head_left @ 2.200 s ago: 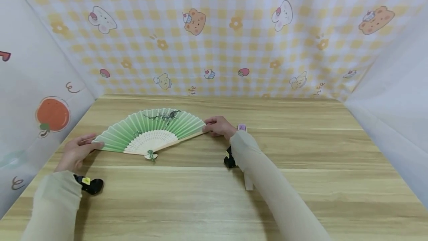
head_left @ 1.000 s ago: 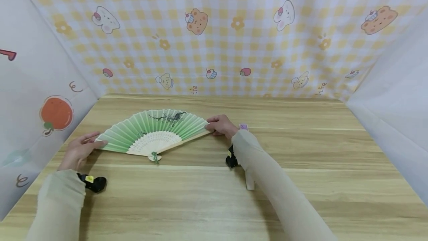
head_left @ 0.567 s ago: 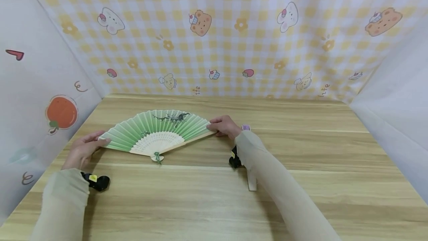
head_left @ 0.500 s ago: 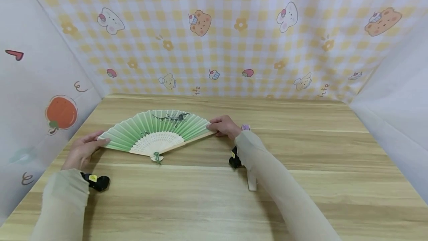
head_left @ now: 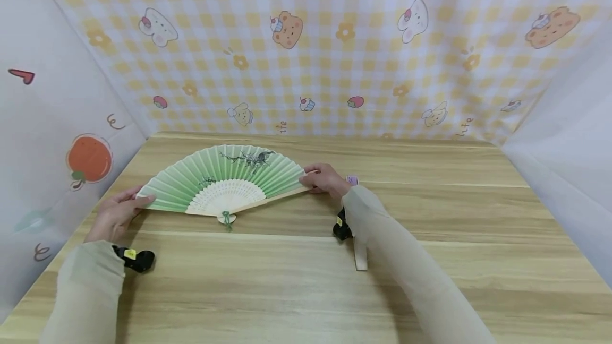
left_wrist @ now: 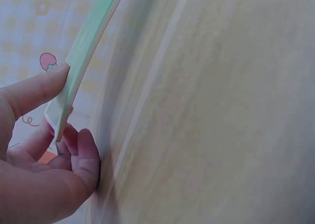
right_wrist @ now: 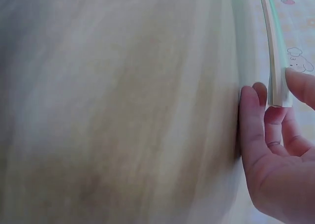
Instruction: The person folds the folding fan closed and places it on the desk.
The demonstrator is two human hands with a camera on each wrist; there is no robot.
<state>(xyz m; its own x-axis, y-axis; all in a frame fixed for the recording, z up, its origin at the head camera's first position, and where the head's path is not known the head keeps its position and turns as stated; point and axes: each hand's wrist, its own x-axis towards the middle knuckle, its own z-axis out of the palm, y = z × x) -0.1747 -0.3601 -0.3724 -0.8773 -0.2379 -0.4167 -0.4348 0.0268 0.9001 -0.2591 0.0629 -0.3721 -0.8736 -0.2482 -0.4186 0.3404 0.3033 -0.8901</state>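
A spread folding fan (head_left: 229, 171), green and white with a dark branch print and pale ribs, is held between both hands at the left-middle of the table in the head view. My left hand (head_left: 115, 214) pinches its left end; in the left wrist view the thumb (left_wrist: 47, 88) lies on the green face, with fingers behind. My right hand (head_left: 325, 178) pinches the right end at the pale outer guard (right_wrist: 276, 81), thumb on one side and fingers on the other. A green knotted cord (head_left: 227, 219) hangs at the fan's pivot, which points toward me.
The wooden table (head_left: 268, 291) meets a yellow checked cloth (head_left: 315, 68) at the back and white cloth sides. A pale strip (head_left: 360, 257) shows beneath the right forearm, and a small purple-marked piece (head_left: 352, 180) beside the right wrist. Black wrist cameras (head_left: 138, 260) hang under both sleeves.
The fan's far edge has risen, so more of its face shows, and its pivot sits slightly farther from me. Both hands keep their pinch. Earlier, the whole view shifted slightly sideways.
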